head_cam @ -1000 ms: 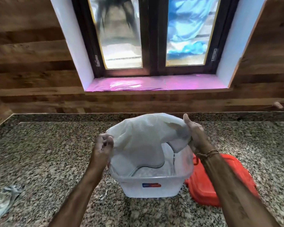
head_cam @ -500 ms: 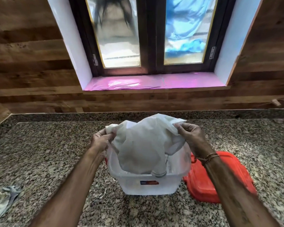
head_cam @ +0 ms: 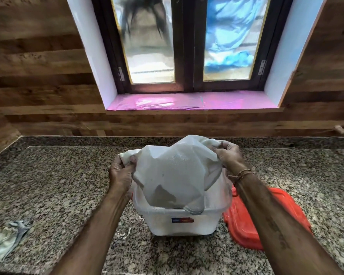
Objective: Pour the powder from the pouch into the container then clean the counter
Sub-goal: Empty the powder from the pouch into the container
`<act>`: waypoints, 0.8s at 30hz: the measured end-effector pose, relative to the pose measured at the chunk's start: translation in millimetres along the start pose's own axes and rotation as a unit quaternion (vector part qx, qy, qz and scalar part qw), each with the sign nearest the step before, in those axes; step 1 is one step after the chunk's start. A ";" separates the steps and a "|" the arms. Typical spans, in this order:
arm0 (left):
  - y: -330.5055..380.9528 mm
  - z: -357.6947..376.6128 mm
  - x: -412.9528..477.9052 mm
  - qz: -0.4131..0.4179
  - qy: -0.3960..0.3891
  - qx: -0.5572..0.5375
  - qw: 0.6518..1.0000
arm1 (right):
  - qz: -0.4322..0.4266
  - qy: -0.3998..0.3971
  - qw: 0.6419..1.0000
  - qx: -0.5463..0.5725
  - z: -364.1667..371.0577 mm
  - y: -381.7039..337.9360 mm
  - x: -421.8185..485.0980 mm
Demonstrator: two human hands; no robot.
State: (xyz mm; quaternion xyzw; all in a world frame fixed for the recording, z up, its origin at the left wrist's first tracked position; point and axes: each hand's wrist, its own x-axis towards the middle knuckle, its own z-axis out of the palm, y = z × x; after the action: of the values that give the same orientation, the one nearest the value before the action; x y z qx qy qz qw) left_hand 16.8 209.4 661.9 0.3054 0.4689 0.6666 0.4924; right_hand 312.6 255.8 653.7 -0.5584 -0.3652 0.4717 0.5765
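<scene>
Both hands grip the white pouch (head_cam: 173,173) by its upper corners: the left hand (head_cam: 120,172) pinches the bunched corner on its side, and the right hand (head_cam: 227,156) clamps the opposite corner a little higher. The pouch hangs between them, upended, with its mouth dipping inside the translucent plastic container (head_cam: 182,221) that stands on the bench (head_cam: 54,187) just below the hands.

The pouring seems well along. The pouch looks slack and mostly emptied, with a darker shadow low inside that may be the last of the powder; how much has landed in the container cannot be told through its cloudy wall. Left to do, by my reading: shake out the remainder, set the pouch aside, likely fit the red lid (head_cam: 252,221) lying under the right forearm, and wipe the bench. A crumpled cloth (head_cam: 6,241) lies well out beyond the left forearm, handy for that.

The bench is speckled granite, with faint pale dusting near the container's base. Beyond the hands is wood-panelled wall and a dark-framed window (head_cam: 189,42) with a pink-lined sill.
</scene>
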 end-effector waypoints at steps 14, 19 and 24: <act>1.4 -17.3 4.7 0.069 -0.016 0.033 0.997 | -0.123 -0.056 0.984 0.119 -4.1 2.3 5.7; 19.3 -22.4 6.1 0.140 -0.052 0.161 0.975 | -0.141 -0.089 0.981 0.102 -6.3 -9.7 4.8; 20.3 -22.1 2.8 0.149 -0.009 0.325 0.934 | -0.130 -0.095 0.982 0.095 -1.9 4.0 9.0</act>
State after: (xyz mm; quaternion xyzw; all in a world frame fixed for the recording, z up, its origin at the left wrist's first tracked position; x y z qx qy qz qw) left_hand -10.9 203.3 672.3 0.5214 0.6046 0.5406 0.2653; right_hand 316.5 263.5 648.6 -0.4014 -0.4416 0.4758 0.6461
